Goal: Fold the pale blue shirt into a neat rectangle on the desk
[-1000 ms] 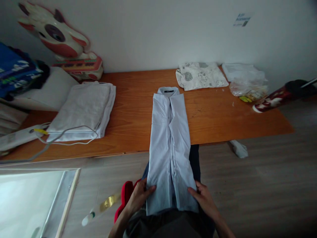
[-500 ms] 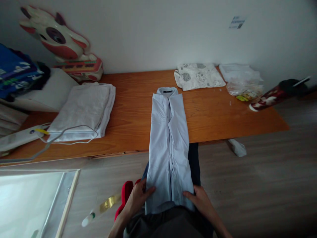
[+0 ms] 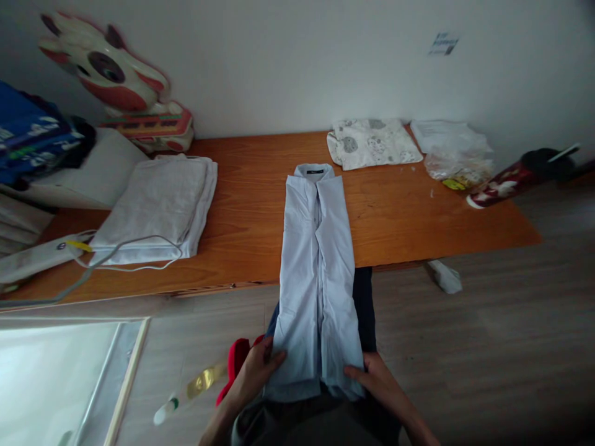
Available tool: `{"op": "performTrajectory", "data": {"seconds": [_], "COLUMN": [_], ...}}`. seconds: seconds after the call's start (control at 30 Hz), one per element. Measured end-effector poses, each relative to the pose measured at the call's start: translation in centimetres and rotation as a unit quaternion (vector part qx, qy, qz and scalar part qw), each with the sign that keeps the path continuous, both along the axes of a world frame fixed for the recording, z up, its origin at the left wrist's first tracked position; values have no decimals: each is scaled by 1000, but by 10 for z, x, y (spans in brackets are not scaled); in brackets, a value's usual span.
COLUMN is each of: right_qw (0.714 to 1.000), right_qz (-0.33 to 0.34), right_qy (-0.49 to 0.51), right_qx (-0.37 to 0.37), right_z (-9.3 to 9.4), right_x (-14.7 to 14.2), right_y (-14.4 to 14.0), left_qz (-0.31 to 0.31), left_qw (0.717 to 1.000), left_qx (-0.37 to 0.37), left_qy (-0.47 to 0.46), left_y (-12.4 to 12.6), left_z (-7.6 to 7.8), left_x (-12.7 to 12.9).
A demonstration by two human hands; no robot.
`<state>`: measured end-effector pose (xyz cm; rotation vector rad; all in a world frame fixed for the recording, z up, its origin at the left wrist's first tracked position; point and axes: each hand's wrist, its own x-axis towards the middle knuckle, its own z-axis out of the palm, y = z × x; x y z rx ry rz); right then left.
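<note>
A pale blue-white shirt (image 3: pixel 302 260), folded lengthwise into a long strip, lies with its collar on the wooden table (image 3: pixel 246 204). Its lower part hangs past the table's front edge toward my body. My left hand (image 3: pixel 261 365) grips the shirt's left side near the hem, thumb on top and fingers underneath. On the opposite side, my right hand (image 3: pixel 372 375) pinches the right edge in the same way. The fingers beneath the cloth are mostly hidden.
Folded white cloths (image 3: pixel 153 198) and a cable (image 3: pixel 121 248) occupy the table's left. A cow-shaped toy (image 3: pixel 116 80) stands behind. Rightward lie a patterned cloth (image 3: pixel 372 142), a plastic bag (image 3: pixel 460 164) and a dark red tumbler (image 3: pixel 511 179). Bottles (image 3: pixel 204 381) rest on the floor.
The shirt's hem has shifted, its lower left corner now spread slightly outward. My left hand has moved a little left and my right hand slightly down. The collar end has stayed in place.
</note>
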<state>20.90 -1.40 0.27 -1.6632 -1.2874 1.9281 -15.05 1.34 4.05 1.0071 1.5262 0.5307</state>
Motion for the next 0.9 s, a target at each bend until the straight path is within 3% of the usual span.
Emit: {"op": "performTrajectory", "data": {"seconds": [0.2,0.27,0.33,0.4,0.5,0.57,0.63,0.77,0.9], "right_qw": [978,965,961,963,964,955,940,932,953], "right_qz": [81,77,67,59,75,86,85,81,40], "right_qy": [-189,-237,-250,-242,-234,-264,-311,-335,-278], "right_qx": [38,76,98,101,98,106,115,113,118], "right_z": [-6,-3,1,5,7,6,3,1,15], "right_x": [3,2,1,0,-2,-2,-4,-12,-18], "right_y": [-4,-5,-3,0,4,4,2,-1,5], "left_qz": [-43,-28,-43,-131,-325,-411,-447,-474,-478], "left_qw": [977,953,933,907,823,773,745,711,701], "left_qx": [59,127,232,346,442,451,445,449,455], "left_qy": [203,274,273,203,145,174,218,261,269], "left_y": [-8,-6,4,22,55,73,83,83,75], "left_z": [-8,-3,8,21,32,30,21,1,-3], "left_x": [-11,-7,6,30,71,94,107,112,107]}}
